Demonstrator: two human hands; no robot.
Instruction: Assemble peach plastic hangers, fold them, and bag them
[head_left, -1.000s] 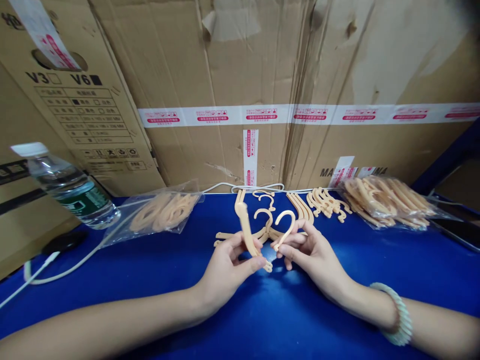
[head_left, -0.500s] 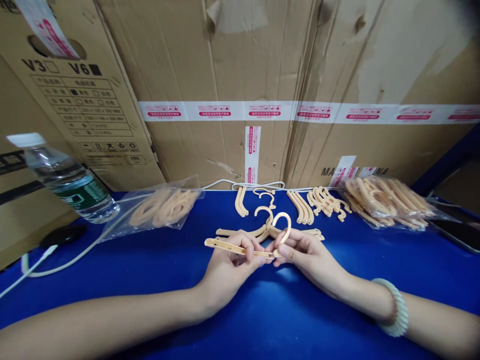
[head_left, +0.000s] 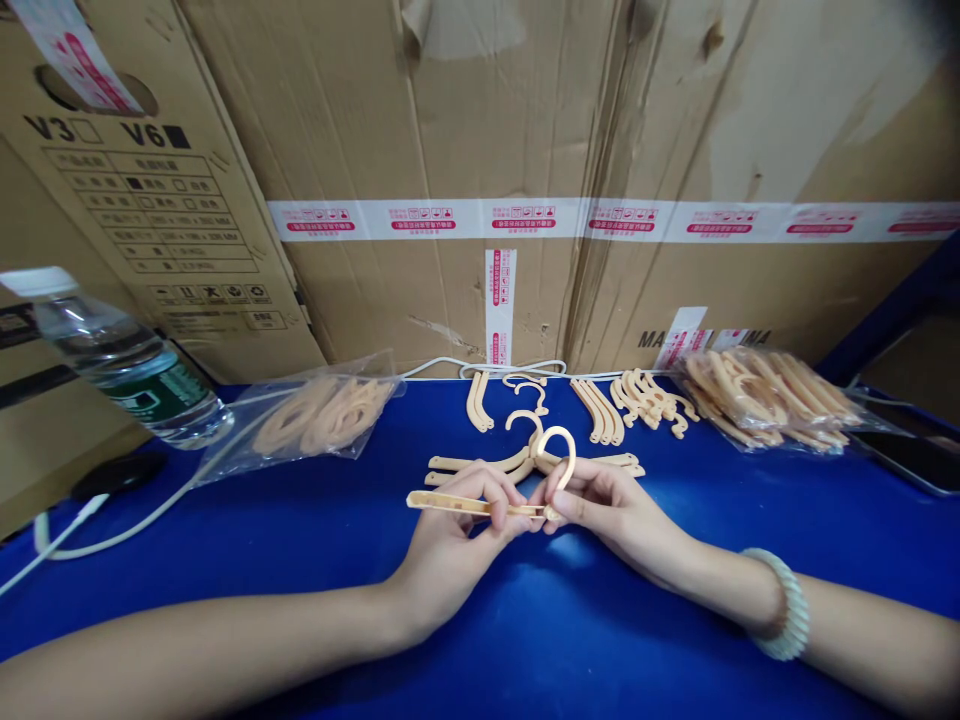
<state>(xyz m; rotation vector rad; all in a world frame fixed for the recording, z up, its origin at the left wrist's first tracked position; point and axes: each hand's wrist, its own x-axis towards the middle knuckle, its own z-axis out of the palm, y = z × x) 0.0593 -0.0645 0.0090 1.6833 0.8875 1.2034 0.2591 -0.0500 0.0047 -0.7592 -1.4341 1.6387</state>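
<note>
My left hand (head_left: 457,535) pinches a beige plastic hanger arm (head_left: 450,502) that lies level, pointing left. My right hand (head_left: 611,510) pinches a beige plastic hook (head_left: 559,452) that stands upright, its foot meeting the arm's right end between my fingertips. Both hands hover just above the blue table (head_left: 315,530). Right behind them lie assembled small beige hangers (head_left: 525,460) on the table.
Loose hanger arms (head_left: 600,410), loose hooks (head_left: 652,398) and two clear bags of parts (head_left: 330,415) (head_left: 765,398) sit along the cardboard boxes (head_left: 480,150) at the back. A water bottle (head_left: 120,365), a white cable (head_left: 135,520) and a black object (head_left: 112,475) lie at left; a phone (head_left: 907,455) at right.
The hanger arm in my left hand swung from upright to level, and its end has come together with the hook in my right hand. In the last half second the hands barely moved.
</note>
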